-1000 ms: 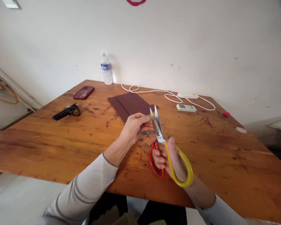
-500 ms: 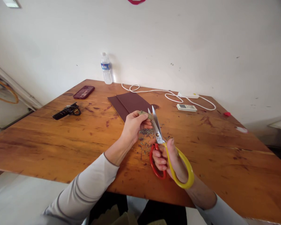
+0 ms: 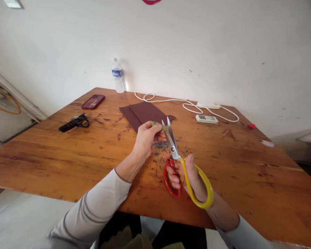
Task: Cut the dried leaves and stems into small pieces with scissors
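Between the thumb and fingers of my left hand [image 3: 147, 140] is a small greenish, leaf-like flat piece [image 3: 163, 127], partly covered by the fingers. My right hand [image 3: 189, 173] grips scissors [image 3: 172, 149] with one red and one yellow handle. The steel blades stand a little apart and point away from me, right at the edge of the greenish piece. Beneath both hands, a small heap of dark clippings [image 3: 160, 145] lies scattered on the wooden table [image 3: 98, 162].
Two dark maroon sheets [image 3: 147, 112] overlap beyond my hands. To the left lie a maroon phone [image 3: 93, 102] and a black hair clip [image 3: 74, 123]. A water bottle [image 3: 118, 77] stands by the wall. A white cable [image 3: 171, 100] and a remote [image 3: 206, 119] are back right.
The scissors and my right hand have shifted slightly left, bringing the blades closer around the greenish piece. My left hand has moved slightly left with the piece.
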A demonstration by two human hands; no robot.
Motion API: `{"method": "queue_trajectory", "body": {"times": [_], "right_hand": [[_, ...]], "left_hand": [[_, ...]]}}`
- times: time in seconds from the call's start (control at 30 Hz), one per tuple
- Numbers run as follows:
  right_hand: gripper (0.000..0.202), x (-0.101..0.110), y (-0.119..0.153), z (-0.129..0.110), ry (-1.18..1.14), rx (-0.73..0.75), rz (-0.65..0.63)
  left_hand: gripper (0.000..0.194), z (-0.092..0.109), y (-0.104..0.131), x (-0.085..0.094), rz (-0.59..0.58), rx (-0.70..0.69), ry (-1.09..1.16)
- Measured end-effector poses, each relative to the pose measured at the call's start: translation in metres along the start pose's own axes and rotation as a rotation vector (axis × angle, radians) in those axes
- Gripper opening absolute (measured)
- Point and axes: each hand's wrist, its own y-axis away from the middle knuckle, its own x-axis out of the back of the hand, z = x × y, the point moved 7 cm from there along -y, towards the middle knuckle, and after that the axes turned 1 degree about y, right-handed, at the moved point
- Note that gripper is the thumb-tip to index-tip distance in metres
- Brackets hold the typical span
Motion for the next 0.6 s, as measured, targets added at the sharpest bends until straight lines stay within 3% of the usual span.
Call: {"method": "queue_trajectory", "body": {"times": [0.6], "right_hand": [[0.075,0.0023,0.0041,-0.0002,0.020,-0.032,0.047]], "left_hand": [[0.011,-0.0012,0.0006,-0.0027,-0.026,0.022,-0.005]]}}
